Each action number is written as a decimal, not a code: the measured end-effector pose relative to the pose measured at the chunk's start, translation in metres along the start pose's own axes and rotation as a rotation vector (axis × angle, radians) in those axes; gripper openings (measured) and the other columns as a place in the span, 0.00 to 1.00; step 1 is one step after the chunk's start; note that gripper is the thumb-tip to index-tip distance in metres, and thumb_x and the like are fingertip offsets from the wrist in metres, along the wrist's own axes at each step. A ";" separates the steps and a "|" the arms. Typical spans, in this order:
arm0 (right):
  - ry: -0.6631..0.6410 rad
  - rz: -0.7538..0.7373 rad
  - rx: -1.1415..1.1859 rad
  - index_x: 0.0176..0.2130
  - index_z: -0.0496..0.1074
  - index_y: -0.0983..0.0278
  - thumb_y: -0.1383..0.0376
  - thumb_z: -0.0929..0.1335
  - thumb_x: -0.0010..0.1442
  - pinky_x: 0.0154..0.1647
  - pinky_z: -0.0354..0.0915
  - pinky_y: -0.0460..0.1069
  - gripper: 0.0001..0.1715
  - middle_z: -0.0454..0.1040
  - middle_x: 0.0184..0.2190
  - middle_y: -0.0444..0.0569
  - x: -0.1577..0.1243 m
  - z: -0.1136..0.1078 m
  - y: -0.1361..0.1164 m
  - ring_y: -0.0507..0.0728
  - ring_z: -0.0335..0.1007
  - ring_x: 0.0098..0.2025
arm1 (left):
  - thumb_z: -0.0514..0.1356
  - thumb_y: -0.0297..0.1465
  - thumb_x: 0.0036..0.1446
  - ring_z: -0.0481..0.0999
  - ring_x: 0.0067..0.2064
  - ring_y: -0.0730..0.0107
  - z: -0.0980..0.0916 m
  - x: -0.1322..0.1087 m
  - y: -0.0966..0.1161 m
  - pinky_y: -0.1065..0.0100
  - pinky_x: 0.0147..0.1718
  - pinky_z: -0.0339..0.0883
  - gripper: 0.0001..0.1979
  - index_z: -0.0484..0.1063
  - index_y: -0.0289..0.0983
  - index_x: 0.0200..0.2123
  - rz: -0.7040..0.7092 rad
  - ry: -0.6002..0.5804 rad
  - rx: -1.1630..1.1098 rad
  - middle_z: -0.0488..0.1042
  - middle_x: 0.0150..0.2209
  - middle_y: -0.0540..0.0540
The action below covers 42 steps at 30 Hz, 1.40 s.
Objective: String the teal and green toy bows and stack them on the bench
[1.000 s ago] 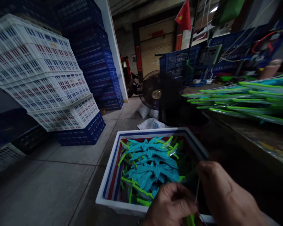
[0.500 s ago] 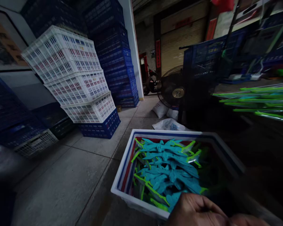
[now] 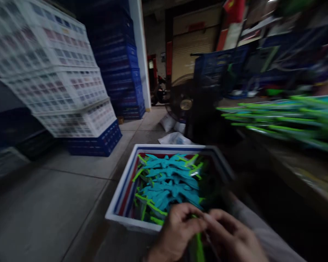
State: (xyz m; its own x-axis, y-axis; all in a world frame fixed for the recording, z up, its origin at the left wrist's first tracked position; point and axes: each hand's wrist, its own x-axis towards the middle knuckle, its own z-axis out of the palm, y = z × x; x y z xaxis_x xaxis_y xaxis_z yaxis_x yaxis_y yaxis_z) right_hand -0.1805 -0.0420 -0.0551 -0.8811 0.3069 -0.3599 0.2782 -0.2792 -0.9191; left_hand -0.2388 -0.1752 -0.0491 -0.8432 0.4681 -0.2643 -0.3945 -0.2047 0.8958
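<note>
A white bin with red and blue stripes sits on the floor, filled with several teal and bright green plastic pieces. Just in front of its near rim my left hand is pinched on a green strip that hangs down between both hands. My right hand is closed beside it, fingertips meeting the left hand's at the strip's top. The picture is smeared by motion, so finer detail of the piece is lost.
Stacked white crates and blue crates stand at the left. A floor fan and sacks lie beyond the bin. A bench at the right carries long green and teal pieces.
Both hands have come back into view together in front of the bin, pinching the green strip. The view has swung, then dropped back towards the bin.
</note>
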 end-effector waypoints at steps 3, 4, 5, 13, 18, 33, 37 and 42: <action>0.006 -0.007 0.114 0.23 0.66 0.65 0.40 0.80 0.38 0.19 0.49 0.42 0.36 0.62 0.16 0.40 -0.007 0.015 -0.013 0.47 0.53 0.18 | 0.74 0.45 0.46 0.72 0.28 0.71 -0.010 -0.001 -0.003 0.72 0.29 0.65 0.20 0.77 0.34 0.33 0.046 -0.072 0.020 0.76 0.26 0.49; 0.000 -0.012 0.127 0.23 0.66 0.65 0.39 0.79 0.39 0.19 0.48 0.42 0.37 0.63 0.16 0.40 -0.009 0.019 -0.015 0.47 0.52 0.18 | 0.73 0.45 0.48 0.72 0.27 0.71 -0.012 0.001 -0.003 0.71 0.28 0.65 0.20 0.76 0.35 0.32 0.049 -0.099 0.018 0.75 0.26 0.50; -0.009 -0.016 0.128 0.24 0.67 0.65 0.38 0.79 0.41 0.19 0.48 0.42 0.36 0.65 0.17 0.42 -0.010 0.021 -0.015 0.47 0.53 0.18 | 0.72 0.45 0.50 0.72 0.26 0.71 -0.014 0.002 -0.003 0.71 0.27 0.65 0.20 0.76 0.35 0.32 0.050 -0.121 0.016 0.75 0.25 0.50; 0.065 -0.318 -0.031 0.26 0.72 0.67 0.47 0.76 0.53 0.25 0.57 0.44 0.26 0.69 0.22 0.44 -0.024 0.024 -0.016 0.51 0.61 0.25 | 0.69 0.44 0.56 0.70 0.30 0.71 -0.019 0.002 -0.003 0.71 0.30 0.64 0.17 0.75 0.35 0.32 0.056 -0.160 0.026 0.72 0.28 0.50; 0.102 -0.392 -0.175 0.24 0.73 0.66 0.53 0.73 0.57 0.27 0.58 0.45 0.21 0.69 0.22 0.45 -0.028 0.027 -0.023 0.52 0.63 0.26 | 0.69 0.44 0.54 0.67 0.31 0.72 -0.021 -0.002 0.001 0.71 0.32 0.63 0.17 0.74 0.35 0.32 0.049 -0.164 -0.004 0.69 0.28 0.51; 0.151 -0.768 -0.600 0.31 0.64 0.62 0.65 0.63 0.68 0.27 0.61 0.43 0.12 0.66 0.27 0.43 -0.024 0.015 -0.007 0.51 0.64 0.27 | 0.78 0.40 0.38 0.70 0.29 0.73 0.008 -0.004 0.006 0.72 0.31 0.65 0.23 0.71 0.36 0.29 -0.093 -0.004 -0.251 0.73 0.26 0.51; 0.168 -0.955 -0.793 0.36 0.64 0.61 0.73 0.61 0.70 0.33 0.66 0.44 0.10 0.69 0.34 0.46 -0.021 0.008 -0.003 0.51 0.70 0.31 | 0.76 0.45 0.42 0.67 0.29 0.74 0.008 -0.004 -0.001 0.74 0.30 0.62 0.23 0.71 0.36 0.29 -0.006 0.023 -0.138 0.71 0.26 0.52; 0.115 -0.936 -0.799 0.43 0.66 0.61 0.71 0.59 0.72 0.41 0.70 0.45 0.09 0.70 0.45 0.51 -0.020 0.003 -0.001 0.53 0.73 0.40 | 0.71 0.45 0.51 0.66 0.31 0.73 0.000 0.000 -0.008 0.74 0.31 0.61 0.19 0.74 0.36 0.32 0.033 -0.061 0.015 0.71 0.27 0.51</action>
State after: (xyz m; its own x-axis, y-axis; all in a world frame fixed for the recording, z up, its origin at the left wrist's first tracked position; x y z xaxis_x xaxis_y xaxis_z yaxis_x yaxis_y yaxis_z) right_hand -0.1640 -0.0501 -0.0463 -0.8388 0.1792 0.5141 -0.2498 0.7124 -0.6558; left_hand -0.2353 -0.1734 -0.0555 -0.8316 0.5127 -0.2133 -0.3615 -0.2083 0.9088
